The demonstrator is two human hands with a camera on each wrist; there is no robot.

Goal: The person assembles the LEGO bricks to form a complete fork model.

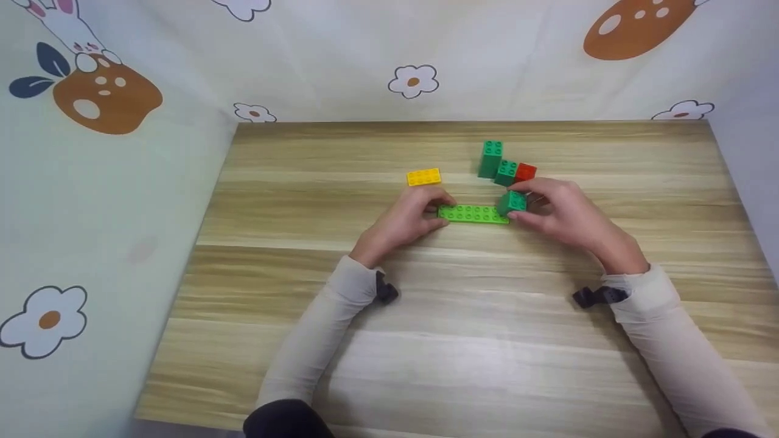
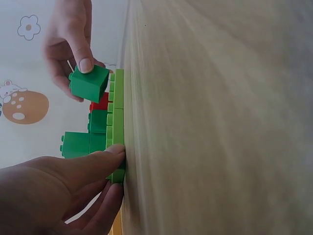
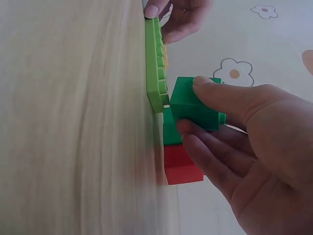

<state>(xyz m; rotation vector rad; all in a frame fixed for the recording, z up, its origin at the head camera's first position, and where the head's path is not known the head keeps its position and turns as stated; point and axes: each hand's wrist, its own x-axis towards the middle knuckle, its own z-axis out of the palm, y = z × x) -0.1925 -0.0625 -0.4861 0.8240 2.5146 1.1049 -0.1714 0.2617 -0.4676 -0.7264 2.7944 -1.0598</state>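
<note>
The right hand [image 1: 572, 213] pinches a green block [image 1: 515, 202] between thumb and fingers, holding it tilted by the right end of a light-green plate [image 1: 471, 214]; whether the block touches the plate's studs cannot be told. The left hand [image 1: 409, 218] grips the plate's other end, thumb on the near side and fingers on the far side. The plate lies flat on the wood-grained surface [image 1: 462, 353], studs up, nearer the back edge than the front and running roughly along that back edge.

Just past the left hand, toward the back edge, a yellow brick [image 1: 423, 177] lies flat. Beyond the held block, also toward the back edge, a red block [image 1: 526, 171] sits just beside a smaller green block [image 1: 506, 173], with a tall green stack [image 1: 490, 159] next to that, closest to the back edge. Pale sleeves [image 1: 657, 328] reach in across the surface. Behind the back edge hangs a pale backdrop [image 1: 328, 67] printed with flowers.
</note>
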